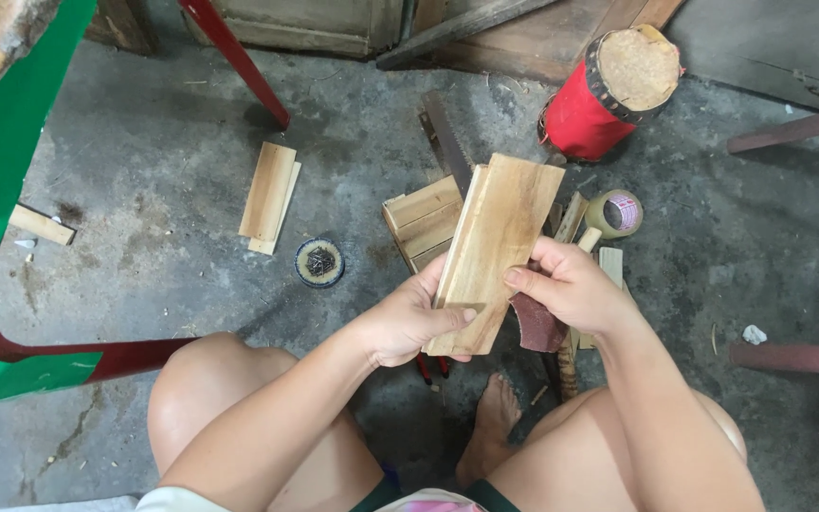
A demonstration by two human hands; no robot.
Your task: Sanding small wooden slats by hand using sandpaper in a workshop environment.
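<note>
Between my knees I hold a pale wooden board [495, 237], tilted with its far end up. My left hand [408, 320] grips its lower end, thumb lying across the face. My right hand [571, 284] rests on the board's right edge and pinches a piece of reddish-brown sandpaper [535, 324] that hangs below the fingers. Whether the sandpaper touches the wood I cannot tell.
On the concrete floor lie a stack of short boards [424, 223], a hand saw [447, 137], two boards [270, 194] to the left, a small round tin of nails [319, 262], a tape roll [615, 212] and a red stool [609, 90]. My bare foot [490, 422] is below.
</note>
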